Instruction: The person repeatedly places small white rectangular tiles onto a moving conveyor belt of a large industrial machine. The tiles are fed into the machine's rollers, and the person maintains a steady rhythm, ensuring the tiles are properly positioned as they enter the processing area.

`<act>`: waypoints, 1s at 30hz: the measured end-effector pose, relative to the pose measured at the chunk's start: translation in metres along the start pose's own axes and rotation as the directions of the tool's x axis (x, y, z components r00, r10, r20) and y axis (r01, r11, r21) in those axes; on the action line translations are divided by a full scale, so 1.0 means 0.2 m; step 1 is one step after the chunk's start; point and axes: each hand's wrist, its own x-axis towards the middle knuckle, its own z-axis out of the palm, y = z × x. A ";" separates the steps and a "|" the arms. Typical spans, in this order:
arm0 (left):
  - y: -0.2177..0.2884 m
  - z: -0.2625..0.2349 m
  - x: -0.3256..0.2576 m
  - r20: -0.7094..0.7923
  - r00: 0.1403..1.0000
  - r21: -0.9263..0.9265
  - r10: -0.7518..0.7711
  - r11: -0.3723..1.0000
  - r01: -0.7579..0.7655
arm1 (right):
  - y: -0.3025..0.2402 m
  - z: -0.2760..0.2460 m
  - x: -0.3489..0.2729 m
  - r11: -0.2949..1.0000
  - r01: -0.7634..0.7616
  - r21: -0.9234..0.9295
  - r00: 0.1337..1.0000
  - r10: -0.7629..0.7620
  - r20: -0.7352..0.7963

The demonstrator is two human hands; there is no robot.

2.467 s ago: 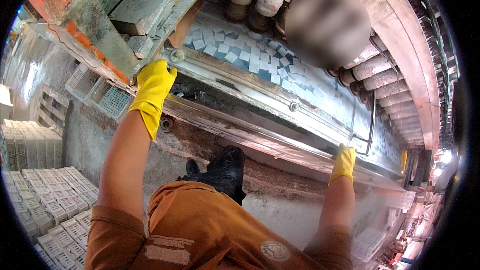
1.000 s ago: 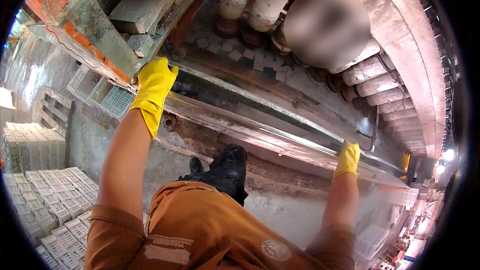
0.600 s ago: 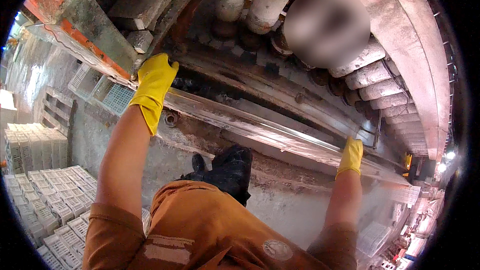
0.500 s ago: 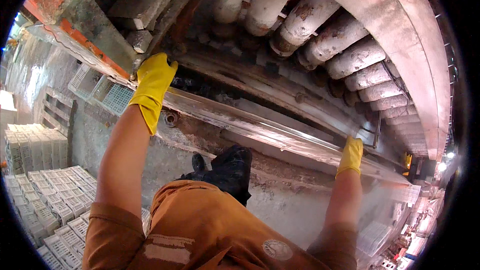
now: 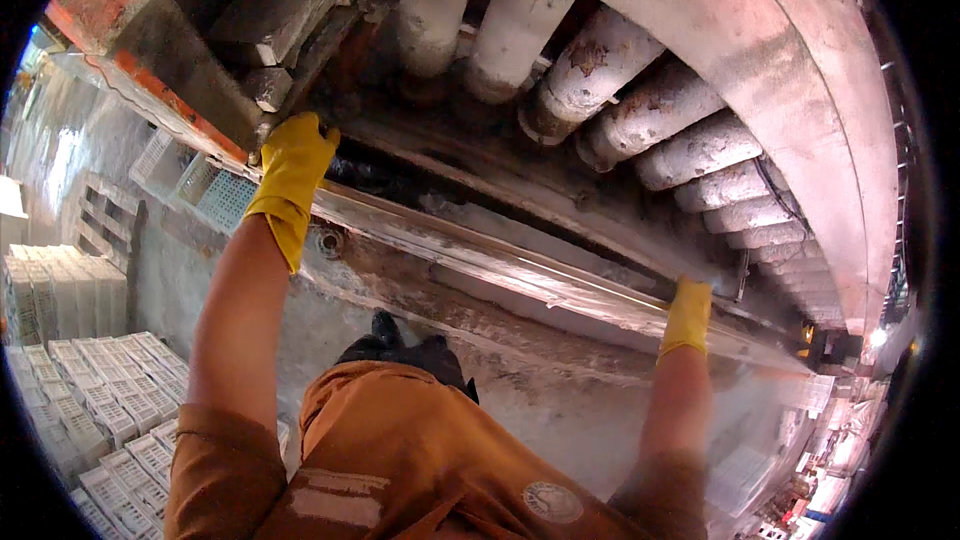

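Note:
Both my hands wear yellow rubber gloves and reach forward to a long, dirty metal panel [image 5: 430, 240] with a raised edge, which runs from upper left to lower right. My left hand [image 5: 298, 160] is closed over its far-left end, beside a grey and orange metal frame [image 5: 170, 70]. Further right, my right hand [image 5: 688, 314] has its fingers curled over the same edge. The fingertips of both hands are hidden on the far side. Between the panel and the machine lies a dark, narrow gap [image 5: 375, 178].
Several thick, dirty rollers [image 5: 590, 70] line the machine under a curved pale beam [image 5: 740, 30]. White plastic crates [image 5: 110, 380] are stacked at lower left, near a pallet [image 5: 108, 215] and a pale blue basket [image 5: 217, 195]. My dark boots [image 5: 405, 345] stand on wet concrete.
The view has shifted slightly. Both hands stay at the panel's edge, and the left thumb now lies closer to the hand. My boots show less behind the apron.

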 end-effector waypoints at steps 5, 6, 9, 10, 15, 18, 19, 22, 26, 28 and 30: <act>0.00 0.04 0.07 -0.025 1.000 0.036 0.007 0.999 -0.006 | -0.22 -0.06 -0.11 0.996 -0.083 0.042 0.992 0.079 0.098; 0.06 0.00 0.09 -0.004 1.000 0.029 -0.001 1.000 0.001 | -0.15 -0.07 -0.05 0.995 0.045 -0.084 0.996 -0.037 0.086; 0.12 -0.07 0.12 -0.010 1.000 0.020 -0.026 0.999 0.026 | 0.01 -0.02 0.08 0.953 0.199 -0.228 0.980 -0.187 0.072; 0.10 -0.05 0.12 -0.042 0.999 0.014 -0.024 1.000 0.024 | 0.04 0.01 0.10 0.986 0.093 -0.136 0.995 -0.089 0.037; 0.00 0.05 0.03 -0.137 0.990 0.021 -0.024 0.999 0.027 | -0.11 -0.07 -0.05 0.974 0.128 -0.186 0.985 -0.104 0.134; -0.03 0.06 0.02 -0.143 0.989 0.045 -0.042 0.998 0.049 | -0.15 -0.08 -0.14 0.990 0.062 -0.130 0.998 -0.063 0.002; -0.06 0.06 0.03 -0.136 0.990 0.064 -0.049 0.996 0.058 | -0.10 -0.04 -0.10 0.986 0.082 -0.147 0.996 -0.086 -0.018; -0.03 0.04 0.04 -0.095 0.993 0.057 -0.072 0.995 0.077 | -0.11 -0.07 -0.10 0.997 -0.003 -0.073 0.999 0.007 0.054; -0.05 0.01 0.05 -0.001 0.992 0.016 -0.124 0.992 0.124 | -0.14 -0.06 -0.17 0.991 -0.005 0.134 0.999 -0.001 0.044; -0.08 0.03 0.07 -0.003 0.993 -0.016 -0.115 0.993 0.115 | -0.10 -0.04 -0.15 0.995 -0.002 0.102 0.999 -0.002 0.037; -0.09 0.05 0.08 -0.033 0.994 -0.031 -0.106 0.994 0.105 | -0.07 -0.01 -0.12 0.995 0.030 0.097 1.000 -0.030 0.001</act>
